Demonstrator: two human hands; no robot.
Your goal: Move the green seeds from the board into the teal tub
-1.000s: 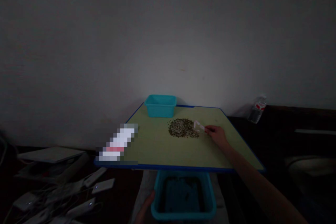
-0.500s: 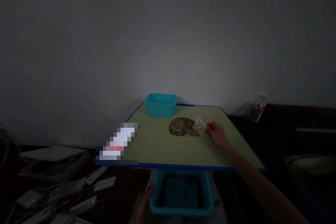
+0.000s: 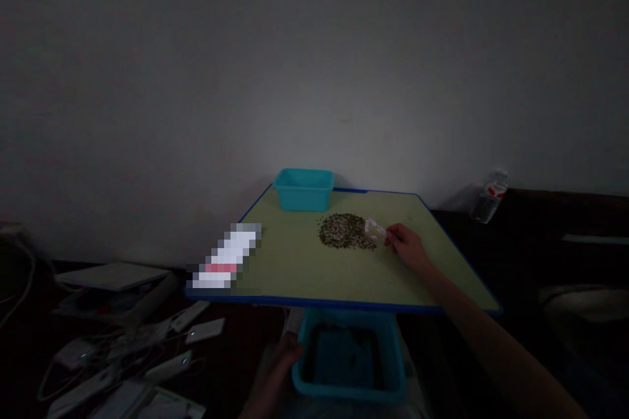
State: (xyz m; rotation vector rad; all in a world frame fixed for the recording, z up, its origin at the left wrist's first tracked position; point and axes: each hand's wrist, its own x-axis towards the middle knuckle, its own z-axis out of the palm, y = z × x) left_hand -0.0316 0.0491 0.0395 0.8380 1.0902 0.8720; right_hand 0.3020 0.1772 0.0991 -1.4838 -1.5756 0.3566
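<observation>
A loose pile of small, dark and pale seed-like grains (image 3: pixel 341 231) lies on the pale yellow-green tabletop (image 3: pixel 289 268). At the pile's right edge, my right hand (image 3: pixel 405 245) pinches a small clear plastic piece (image 3: pixel 374 230), its far end touching the grains; its exact kind is unclear. Below the table's front edge is a turquoise plastic basin (image 3: pixel 348 394) with some dark bits inside. My left hand (image 3: pixel 282 363) is at that basin's left rim and appears to grip it; shadow hides most of its fingers.
Another turquoise basin (image 3: pixel 304 198) stands at the table's back left. A blurred-out white and pink item (image 3: pixel 223 258) lies at the front left. Chargers and cables (image 3: pixel 167 366) clutter the lower left. A plastic bottle (image 3: pixel 490 200) leans by the wall at right.
My right hand has brought the clear plastic piece up against the grains' right edge. My left hand shows more at the lower basin's rim. The whole view has shifted slightly.
</observation>
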